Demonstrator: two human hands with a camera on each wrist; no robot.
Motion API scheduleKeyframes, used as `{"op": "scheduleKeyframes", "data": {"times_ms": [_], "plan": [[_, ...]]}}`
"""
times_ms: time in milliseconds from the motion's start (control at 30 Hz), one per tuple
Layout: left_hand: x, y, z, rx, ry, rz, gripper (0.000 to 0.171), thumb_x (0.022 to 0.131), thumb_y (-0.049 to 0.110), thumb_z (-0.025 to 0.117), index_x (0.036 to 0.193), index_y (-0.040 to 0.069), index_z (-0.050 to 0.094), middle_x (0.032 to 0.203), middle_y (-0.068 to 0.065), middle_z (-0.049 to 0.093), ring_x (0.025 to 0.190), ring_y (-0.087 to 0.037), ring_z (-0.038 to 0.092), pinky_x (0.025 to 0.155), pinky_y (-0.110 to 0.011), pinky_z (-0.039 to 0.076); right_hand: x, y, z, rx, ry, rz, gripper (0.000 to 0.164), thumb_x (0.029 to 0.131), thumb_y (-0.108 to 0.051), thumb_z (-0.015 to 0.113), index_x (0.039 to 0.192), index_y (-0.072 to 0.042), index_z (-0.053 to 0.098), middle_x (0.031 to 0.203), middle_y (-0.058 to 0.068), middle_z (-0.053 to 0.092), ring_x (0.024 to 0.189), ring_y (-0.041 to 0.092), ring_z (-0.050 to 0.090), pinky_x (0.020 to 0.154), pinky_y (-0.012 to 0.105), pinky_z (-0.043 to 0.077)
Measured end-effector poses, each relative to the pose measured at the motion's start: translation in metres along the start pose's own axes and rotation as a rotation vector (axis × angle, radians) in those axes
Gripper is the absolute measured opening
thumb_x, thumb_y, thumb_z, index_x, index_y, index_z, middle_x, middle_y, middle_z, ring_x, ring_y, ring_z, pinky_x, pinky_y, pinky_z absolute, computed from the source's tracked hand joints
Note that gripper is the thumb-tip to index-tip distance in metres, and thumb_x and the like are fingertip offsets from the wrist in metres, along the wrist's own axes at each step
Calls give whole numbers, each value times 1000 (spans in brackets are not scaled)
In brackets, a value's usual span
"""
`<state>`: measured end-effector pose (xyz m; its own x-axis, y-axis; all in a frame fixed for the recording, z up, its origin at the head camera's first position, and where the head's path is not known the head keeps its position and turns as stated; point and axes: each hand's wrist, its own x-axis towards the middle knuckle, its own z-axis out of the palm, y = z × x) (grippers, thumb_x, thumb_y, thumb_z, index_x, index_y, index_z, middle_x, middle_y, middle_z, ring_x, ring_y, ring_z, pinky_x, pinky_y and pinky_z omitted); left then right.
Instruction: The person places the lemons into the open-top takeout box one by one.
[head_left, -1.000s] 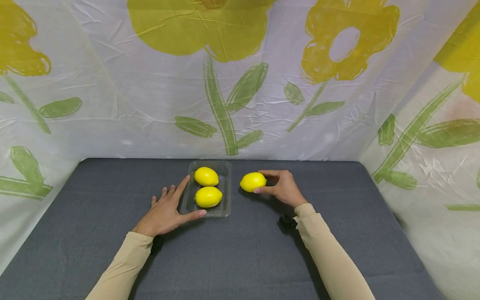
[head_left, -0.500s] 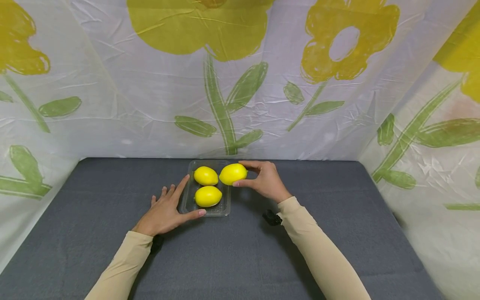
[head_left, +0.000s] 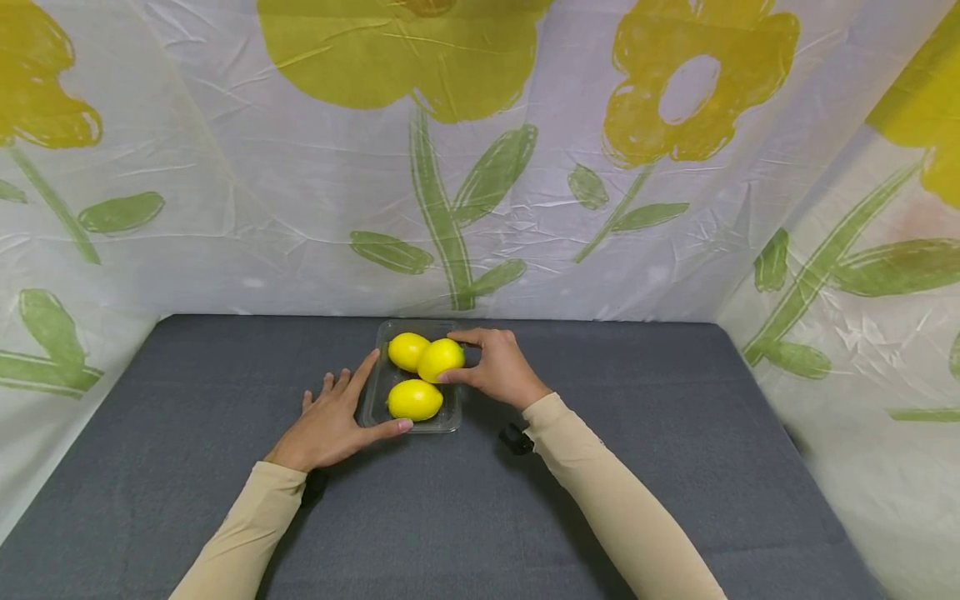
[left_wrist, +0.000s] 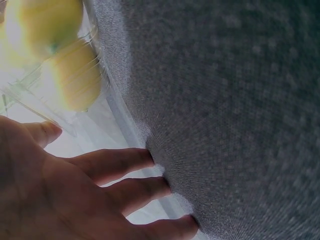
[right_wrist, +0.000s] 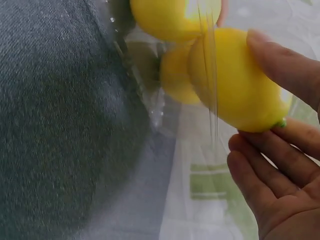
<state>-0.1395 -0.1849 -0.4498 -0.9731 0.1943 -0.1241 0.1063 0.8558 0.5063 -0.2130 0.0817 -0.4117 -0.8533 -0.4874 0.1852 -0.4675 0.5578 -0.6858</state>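
Note:
A clear plastic tray [head_left: 450, 417] lies on the dark cloth with three yellow lemons in or over it. My right hand [head_left: 498, 364] pinches one lemon [head_left: 441, 360] between thumb and fingers at the tray's right side. That lemon overlaps the back lemon [head_left: 407, 352] in the head view; the right wrist view shows it [right_wrist: 240, 80] partly behind the clear wall. The front lemon [head_left: 415, 400] sits nearer the person. My left hand [head_left: 330, 429] is spread along the tray's left side, index finger and thumb at its rim, holding no lemon.
Dark grey cloth [head_left: 637, 467] covers the table. A white sheet [head_left: 300, 208] printed with yellow flowers hangs behind and at both sides. A small black device [head_left: 516, 439] is worn at the right wrist.
My right hand has carried its lemon leftward from the cloth's side into the tray area, and the lemon has turned. The front lemon has shifted slightly toward the person. My left hand stays put.

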Motion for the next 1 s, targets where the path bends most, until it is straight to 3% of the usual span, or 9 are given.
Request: {"op": "scheduleKeyframes", "data": {"times_ms": [200,633,1000], "plan": [[0,1,-1,8,-3,-1,115,83,80,59,165,27,-2,156,-42,18,140,-67,12,101,-86,9,2,-6,5,-48,-45,5,64,81,-31,88,134,-2,66,132,10,67,125,30,59,105,45,47],[0,-1,0,-2,-6,-4,117,82,81,60,165,27,-2,157,-43,17,141,-67,10,101,-86,7,5,-15,12,-25,12,-36,57,82,-27,88,130,-2,69,128,11,69,123,29,62,101,43,51],[-1,1,-1,0,2,3,115,84,79,60,165,26,-1,157,-42,18,141,-66,12,102,-85,9,2,-16,21,-69,-18,22,56,84,-27,87,131,-4,68,130,11,68,124,28,61,101,41,51]]}}
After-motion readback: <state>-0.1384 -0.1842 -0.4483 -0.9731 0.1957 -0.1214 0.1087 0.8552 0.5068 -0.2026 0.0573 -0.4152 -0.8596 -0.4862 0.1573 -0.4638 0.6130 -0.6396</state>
